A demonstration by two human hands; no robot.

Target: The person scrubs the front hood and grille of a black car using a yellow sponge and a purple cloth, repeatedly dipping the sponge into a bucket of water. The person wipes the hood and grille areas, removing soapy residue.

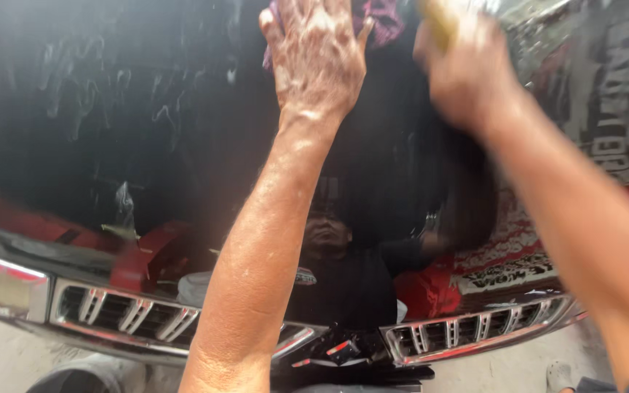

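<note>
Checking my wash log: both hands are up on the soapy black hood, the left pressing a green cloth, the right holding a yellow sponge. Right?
Not quite: the head view shows the cloth under the left hand is purple, not green. The rest stands: right hand, yellow sponge, soapy black hood.

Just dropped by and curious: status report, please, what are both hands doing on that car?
Left hand flat on purple cloth. Right hand blurred, gripping yellow sponge. Both on wet black hood, soap streaks. Nothing in the way.
</note>
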